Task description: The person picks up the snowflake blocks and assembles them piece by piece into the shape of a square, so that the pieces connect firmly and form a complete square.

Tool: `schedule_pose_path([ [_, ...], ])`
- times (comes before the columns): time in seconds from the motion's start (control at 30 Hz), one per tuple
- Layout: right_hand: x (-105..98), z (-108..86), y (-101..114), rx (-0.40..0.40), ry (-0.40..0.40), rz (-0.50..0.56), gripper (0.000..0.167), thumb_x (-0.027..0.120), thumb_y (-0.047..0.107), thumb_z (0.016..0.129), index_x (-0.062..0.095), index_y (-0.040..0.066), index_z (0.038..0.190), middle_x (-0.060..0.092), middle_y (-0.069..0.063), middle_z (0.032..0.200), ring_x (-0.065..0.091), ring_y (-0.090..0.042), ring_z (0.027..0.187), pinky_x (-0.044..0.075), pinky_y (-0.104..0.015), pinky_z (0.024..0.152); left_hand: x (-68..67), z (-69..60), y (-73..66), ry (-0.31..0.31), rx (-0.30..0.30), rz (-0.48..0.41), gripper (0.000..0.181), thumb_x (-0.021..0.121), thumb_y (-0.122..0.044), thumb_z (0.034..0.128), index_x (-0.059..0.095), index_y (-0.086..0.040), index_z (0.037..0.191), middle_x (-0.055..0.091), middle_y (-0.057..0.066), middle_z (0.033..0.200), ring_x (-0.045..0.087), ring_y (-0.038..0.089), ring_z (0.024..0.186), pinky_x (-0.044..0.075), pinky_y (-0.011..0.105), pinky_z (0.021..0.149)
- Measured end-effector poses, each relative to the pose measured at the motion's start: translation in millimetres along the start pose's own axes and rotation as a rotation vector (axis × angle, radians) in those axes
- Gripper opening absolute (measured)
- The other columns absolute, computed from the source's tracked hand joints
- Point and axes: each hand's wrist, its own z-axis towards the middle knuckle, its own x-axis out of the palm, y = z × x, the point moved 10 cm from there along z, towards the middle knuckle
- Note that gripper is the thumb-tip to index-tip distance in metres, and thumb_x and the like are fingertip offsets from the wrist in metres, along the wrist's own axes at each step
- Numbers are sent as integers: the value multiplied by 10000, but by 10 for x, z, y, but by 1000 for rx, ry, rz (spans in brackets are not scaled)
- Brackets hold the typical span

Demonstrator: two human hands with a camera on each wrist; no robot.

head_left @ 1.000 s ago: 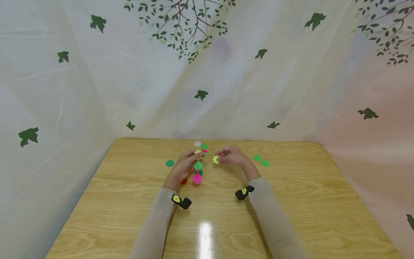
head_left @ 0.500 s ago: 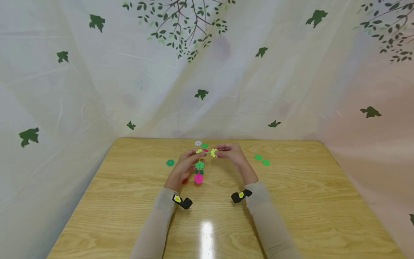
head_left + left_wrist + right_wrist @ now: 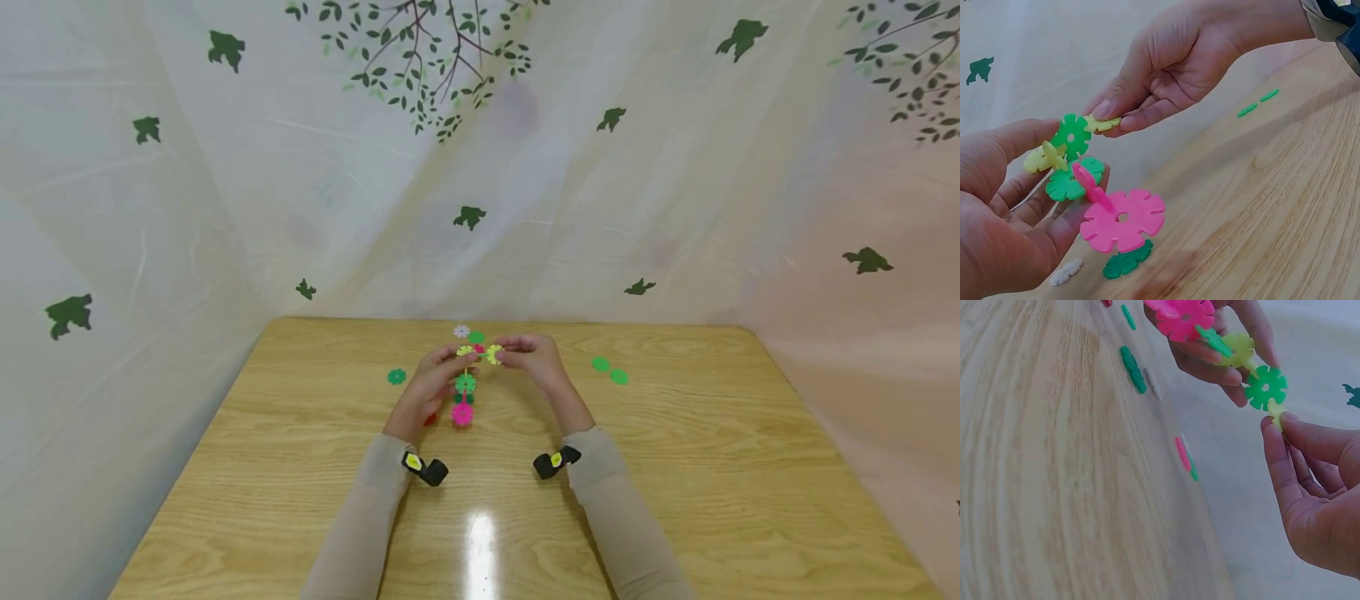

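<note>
In the left wrist view my left hand (image 3: pixel 1004 206) grips a chain of joined flower-shaped discs: pink (image 3: pixel 1124 220), green (image 3: pixel 1066 181), yellow (image 3: pixel 1040 159) and another green disc (image 3: pixel 1072 136) at the far end. My right hand (image 3: pixel 1172 62) pinches a yellow disc (image 3: pixel 1102 124) between thumb and index finger, its edge meeting that end green disc. The right wrist view shows the yellow disc (image 3: pixel 1276 414) standing crosswise against the rim of the green one (image 3: pixel 1265 387). Whether the slots are fully engaged I cannot tell.
On the wooden table (image 3: pixel 300 500) lie two green discs (image 3: pixel 601 364) to the right and a teal disc (image 3: pixel 397 377) to the left. Behind the hands are a white disc (image 3: pixel 462 332) and a green one (image 3: pixel 476 337). A patterned cloth (image 3: pixel 375 250) hangs behind the table.
My right hand has moved left and slightly away from me, bringing its yellow disc up to the green end of the chain. My left hand has stayed nearly in place, still gripping the chain.
</note>
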Motion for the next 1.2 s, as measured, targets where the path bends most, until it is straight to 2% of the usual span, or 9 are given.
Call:
schedule_pose_path([
  [0.13, -14, -5, -7, -5, -21, 3, 316, 748, -41, 886, 661, -175, 1158, 762, 18, 877, 685, -59, 740, 627, -281, 747, 4, -3, 12, -3, 3, 6, 343, 718, -257, 971, 643, -60, 1241, 699, -10, 973, 677, 118, 870, 502, 179, 593],
  [0.33, -27, -16, 31, -43, -49, 19, 276, 751, -56, 876, 678, -180, 1111, 776, -151, 998, 699, -64, 725, 633, -298, 725, 1, 0, 7, -23, 11, 6, 263, 717, -232, 971, 678, -67, 1172, 718, 30, 1016, 690, 108, 881, 515, 183, 609],
  [0.43, -33, -27, 48, -56, -63, 45, 275, 745, -76, 870, 668, -198, 1104, 773, -175, 1006, 709, -66, 721, 631, -283, 709, -1, -8, -5, -41, 15, -1, 205, 721, -209, 966, 692, -82, 1124, 726, 17, 993, 697, 91, 867, 521, 188, 613],
  [0.63, -46, -29, 40, -66, -92, 98, 276, 736, -103, 862, 655, -224, 1097, 779, -93, 916, 718, -78, 708, 631, -279, 699, 16, -25, -19, -51, 16, -24, 137, 739, -201, 951, 704, -117, 1053, 731, -32, 914, 694, 90, 849, 502, 179, 581],
  [0.87, -48, -45, 49, -80, -108, 125, 264, 730, -127, 848, 642, -247, 1066, 784, -106, 929, 717, -86, 682, 623, -259, 667, 34, -34, -28, -44, 31, -22, 79, 727, -193, 960, 688, -132, 992, 734, -48, 877, 696, 74, 823, 501, 180, 574],
  [1.03, -35, -51, 45, -80, -104, 143, 265, 721, -141, 845, 634, -258, 1066, 774, -32, 867, 712, -86, 670, 621, -255, 653, 27, -30, -24, -49, 36, -34, 68, 741, -179, 948, 691, -134, 955, 738, -55, 835, 698, 68, 792, 490, 167, 552],
  [1.2, -29, -44, 40, -75, -109, 156, 261, 713, -157, 842, 627, -263, 1064, 772, 11, 840, 716, -79, 676, 616, -238, 647, 59, -35, -39, -38, 43, -72, 59, 737, -151, 947, 689, -118, 950, 731, -58, 846, 697, 72, 798, 515, 174, 583],
])
